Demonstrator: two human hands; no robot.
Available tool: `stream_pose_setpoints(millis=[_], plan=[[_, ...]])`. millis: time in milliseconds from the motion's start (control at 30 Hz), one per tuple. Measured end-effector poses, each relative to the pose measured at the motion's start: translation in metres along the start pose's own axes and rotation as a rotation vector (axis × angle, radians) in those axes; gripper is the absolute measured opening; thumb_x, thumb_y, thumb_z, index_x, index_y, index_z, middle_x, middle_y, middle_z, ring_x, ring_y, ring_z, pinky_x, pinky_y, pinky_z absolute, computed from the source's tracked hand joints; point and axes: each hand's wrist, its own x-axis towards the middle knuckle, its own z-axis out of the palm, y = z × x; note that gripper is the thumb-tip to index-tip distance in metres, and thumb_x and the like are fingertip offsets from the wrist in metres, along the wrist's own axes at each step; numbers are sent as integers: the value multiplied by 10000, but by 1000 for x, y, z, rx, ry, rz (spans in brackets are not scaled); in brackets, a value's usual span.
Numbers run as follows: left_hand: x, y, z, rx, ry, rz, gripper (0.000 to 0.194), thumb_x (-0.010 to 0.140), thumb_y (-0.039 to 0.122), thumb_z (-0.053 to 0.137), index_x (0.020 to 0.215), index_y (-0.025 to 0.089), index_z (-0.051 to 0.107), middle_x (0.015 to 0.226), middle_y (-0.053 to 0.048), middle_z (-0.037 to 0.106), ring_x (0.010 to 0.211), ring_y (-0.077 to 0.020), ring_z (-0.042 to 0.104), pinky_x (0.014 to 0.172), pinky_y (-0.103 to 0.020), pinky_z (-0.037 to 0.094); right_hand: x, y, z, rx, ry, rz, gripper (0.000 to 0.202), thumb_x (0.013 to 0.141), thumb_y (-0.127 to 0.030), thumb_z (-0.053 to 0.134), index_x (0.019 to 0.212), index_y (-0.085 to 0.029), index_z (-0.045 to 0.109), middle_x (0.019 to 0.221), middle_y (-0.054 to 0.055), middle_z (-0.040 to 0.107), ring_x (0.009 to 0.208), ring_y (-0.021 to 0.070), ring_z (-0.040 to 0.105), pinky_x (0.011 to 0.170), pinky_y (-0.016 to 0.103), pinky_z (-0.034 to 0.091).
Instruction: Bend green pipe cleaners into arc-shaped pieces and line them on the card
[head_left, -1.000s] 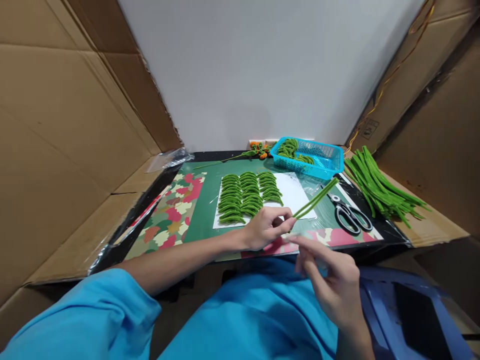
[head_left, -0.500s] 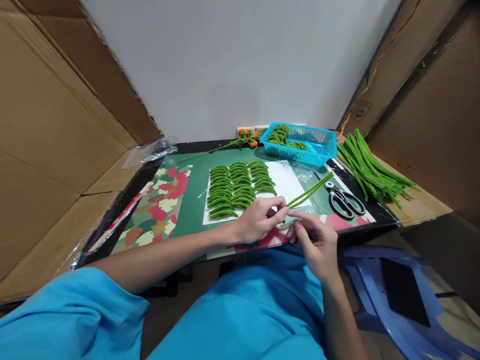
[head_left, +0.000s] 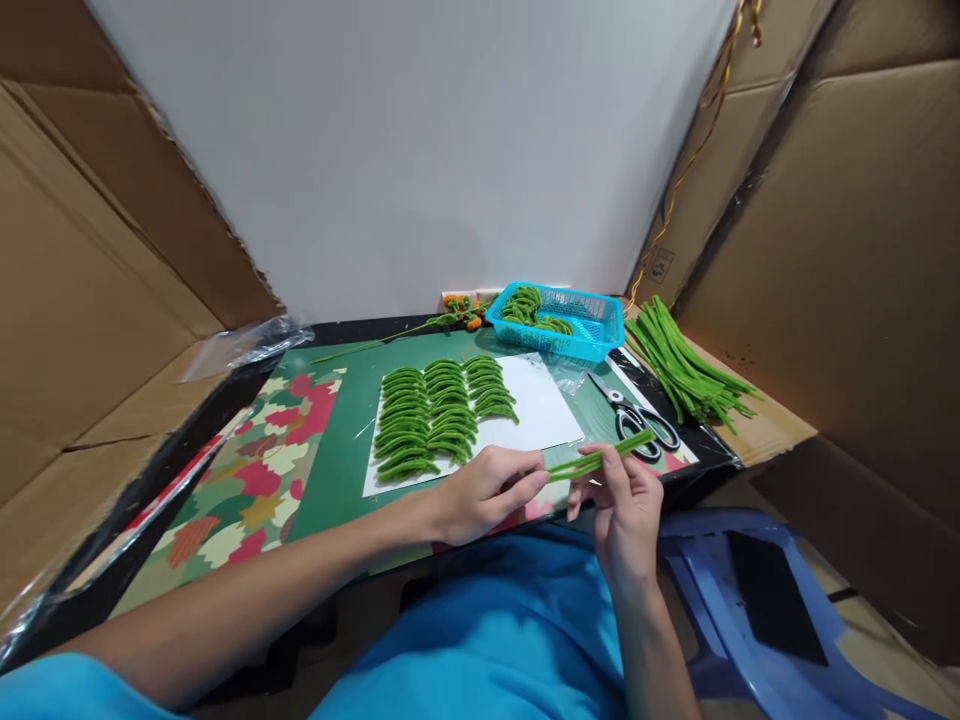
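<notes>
My left hand (head_left: 495,490) pinches one end of two green pipe cleaners (head_left: 564,470) at the front edge of the table. The fingers of my right hand (head_left: 622,500) have closed on the same pipe cleaners farther along, leaving their free ends pointing right, over the scissors. Black-and-white scissors (head_left: 637,420) lie just beyond my right hand with the blades toward the back. To the left, curved green pipe-cleaner pieces (head_left: 405,425) lie in three columns on a white sheet (head_left: 536,400).
A blue plastic basket (head_left: 559,345) at the back holds more curved green pieces. Long green pipe cleaners (head_left: 682,365) are heaped at the right. An orange-flowered stem (head_left: 454,315) lies behind the green mat (head_left: 330,460). A blue plastic chair (head_left: 720,590) stands at lower right.
My right hand has come up and closed on the pipe cleaners, which now lie flatter. The view has shifted, so the table's contents appear lower and farther left.
</notes>
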Motion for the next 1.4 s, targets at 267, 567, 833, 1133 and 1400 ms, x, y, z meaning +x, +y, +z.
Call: stream_pose_setpoints(millis=[267,567,833,1133,1400], plan=[[-1,3,-3,-91,21,-115,471,1091,514,447,760,182,489,669,44,403,627,-112,346,598,-262,275,1,-6,5,153,231,-2,387,823,-495,870,941,-150,742,612,-14,672,458,111,582,391,214,492],[-4,3,2,-239,119,-198,490,1074,567,493,795,168,547,707,23,503,628,-107,417,587,-243,323,-4,3,10,175,369,-28,381,787,-471,912,922,-142,774,692,8,733,542,105,667,531,216,582],[-3,8,11,-262,267,-196,436,1055,533,563,825,164,569,710,35,496,601,-90,412,561,-214,342,-8,8,13,213,429,-65,352,777,-434,929,910,-142,782,702,11,756,552,110,699,547,206,597],[-1,4,13,-558,296,-268,521,961,647,661,810,165,530,678,48,492,501,-51,332,456,-197,228,-9,2,16,115,276,-93,368,786,-454,906,893,-140,747,647,22,742,491,172,693,471,284,591],[-3,4,11,-548,223,-255,465,982,588,672,875,141,603,722,23,560,502,-39,367,436,-177,247,-11,14,11,-10,126,-29,360,814,-416,898,994,-141,752,738,47,779,597,228,755,520,327,642]])
